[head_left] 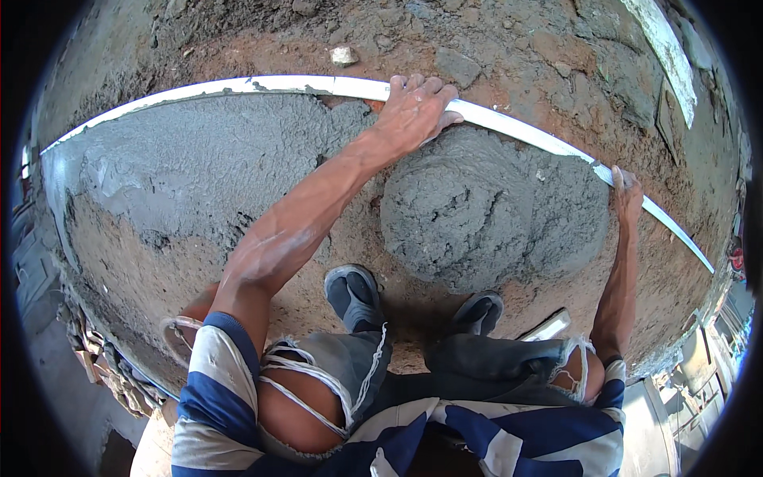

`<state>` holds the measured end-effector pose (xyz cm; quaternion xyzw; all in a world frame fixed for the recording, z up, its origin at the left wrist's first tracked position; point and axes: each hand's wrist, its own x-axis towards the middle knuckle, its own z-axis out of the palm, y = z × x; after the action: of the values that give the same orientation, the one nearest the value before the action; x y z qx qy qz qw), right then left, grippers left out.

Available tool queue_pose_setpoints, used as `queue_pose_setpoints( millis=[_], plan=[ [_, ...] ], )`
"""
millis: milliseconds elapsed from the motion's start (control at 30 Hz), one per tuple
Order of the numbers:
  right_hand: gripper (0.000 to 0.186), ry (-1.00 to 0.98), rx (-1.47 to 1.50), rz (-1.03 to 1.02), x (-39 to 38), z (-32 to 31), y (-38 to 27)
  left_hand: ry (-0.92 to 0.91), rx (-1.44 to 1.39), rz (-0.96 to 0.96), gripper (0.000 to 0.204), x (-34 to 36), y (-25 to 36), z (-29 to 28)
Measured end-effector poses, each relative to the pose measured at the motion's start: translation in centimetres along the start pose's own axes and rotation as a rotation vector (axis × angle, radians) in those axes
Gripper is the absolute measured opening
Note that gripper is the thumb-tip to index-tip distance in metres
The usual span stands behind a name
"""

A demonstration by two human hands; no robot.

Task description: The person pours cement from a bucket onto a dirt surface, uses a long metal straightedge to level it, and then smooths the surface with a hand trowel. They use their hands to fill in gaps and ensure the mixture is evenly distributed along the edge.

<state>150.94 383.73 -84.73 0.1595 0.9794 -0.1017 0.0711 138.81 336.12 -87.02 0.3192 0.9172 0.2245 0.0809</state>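
Note:
A long white straightedge (517, 129), smeared with grey along its edge, arcs across the fisheye view. My left hand (415, 111) grips it near the middle, fingers curled over its far edge. My right hand (626, 189) holds it further right, fingers wrapped over it. Smoothed wet grey mortar (195, 151) lies along the near side of the straightedge to the left. A rough heap of mortar (469, 215) sits between my two arms, just below the straightedge.
Rough soil (532, 48) with stones lies beyond the straightedge, and a white strip (664, 56) at top right. My booted feet stand on dirt below the mortar. A flat tool (548, 326) lies by my right knee, a round object (179, 326) by my left.

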Motion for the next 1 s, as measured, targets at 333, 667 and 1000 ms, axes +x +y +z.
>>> queue_pose_setpoints(
  millis=[333, 667, 1000],
  plan=[
    [0.040, 0.059, 0.085, -0.024, 0.0, -0.1, -1.5, 0.015, 0.014, -0.026, 0.033, -0.1, -1.1, -0.5],
    [0.037, 0.263, 0.065, -0.020, -0.3, -0.9, 0.2, 0.062, 0.048, 0.004, 0.032, 0.3, -1.3, 1.0],
    [0.041, 0.223, 0.044, -0.059, -3.2, 1.2, 2.8, 0.021, 0.055, 0.043, 0.030, 0.5, 0.9, 0.9]
  ],
)
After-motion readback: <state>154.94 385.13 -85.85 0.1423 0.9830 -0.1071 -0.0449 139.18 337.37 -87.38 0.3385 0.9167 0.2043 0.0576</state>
